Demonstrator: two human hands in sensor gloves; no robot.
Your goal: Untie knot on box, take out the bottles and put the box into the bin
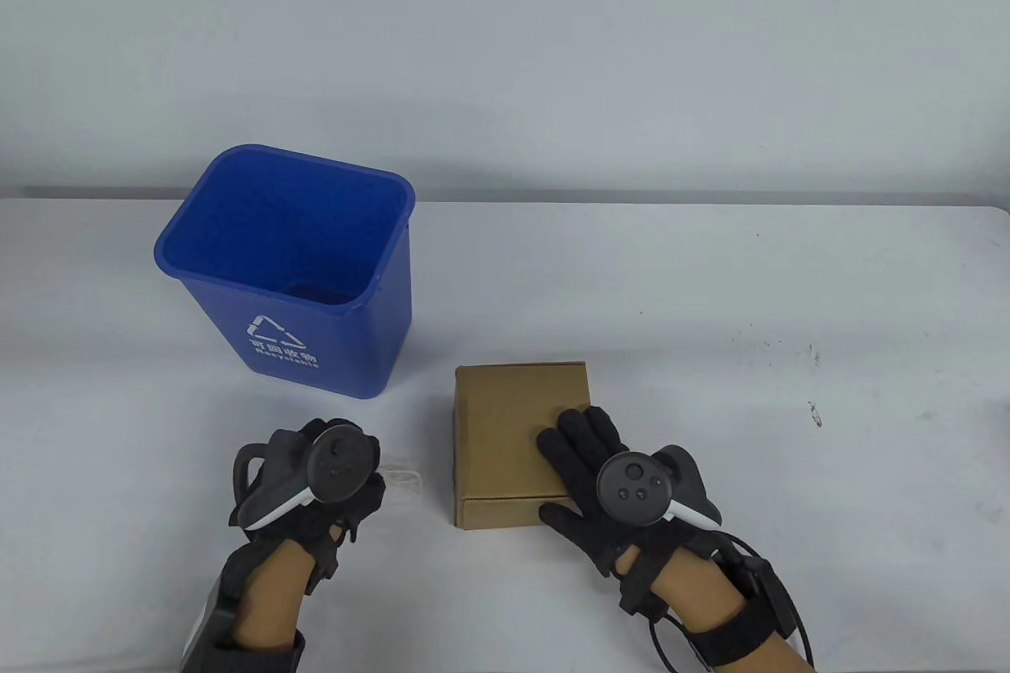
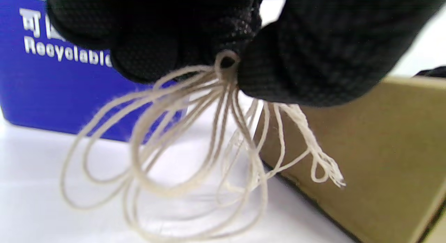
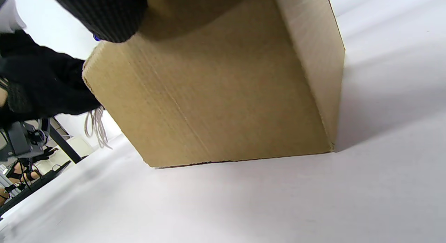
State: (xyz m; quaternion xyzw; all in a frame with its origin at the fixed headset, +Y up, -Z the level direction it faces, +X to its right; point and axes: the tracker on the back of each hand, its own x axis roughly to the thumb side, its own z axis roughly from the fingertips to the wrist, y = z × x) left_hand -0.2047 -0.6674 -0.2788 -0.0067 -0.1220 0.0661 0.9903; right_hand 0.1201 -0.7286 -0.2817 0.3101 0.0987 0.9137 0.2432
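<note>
A brown cardboard box (image 1: 513, 428) lies shut on the white table, with no string round it. My right hand (image 1: 584, 452) rests flat on its lid with straight fingers; the right wrist view shows the box's front wall (image 3: 223, 96). My left hand (image 1: 339, 476), to the left of the box, pinches a bundle of off-white string (image 2: 195, 138) whose loops hang below the fingers (image 2: 306, 54) just above the table. A bit of the string (image 1: 402, 477) shows beside that hand in the table view. No bottles are visible.
A blue recycling bin (image 1: 292, 271) stands open and upright at the back left, behind my left hand; its printed wall (image 2: 52, 79) fills the left wrist view's left side. The white table (image 1: 789, 389) stretches to the right of the box.
</note>
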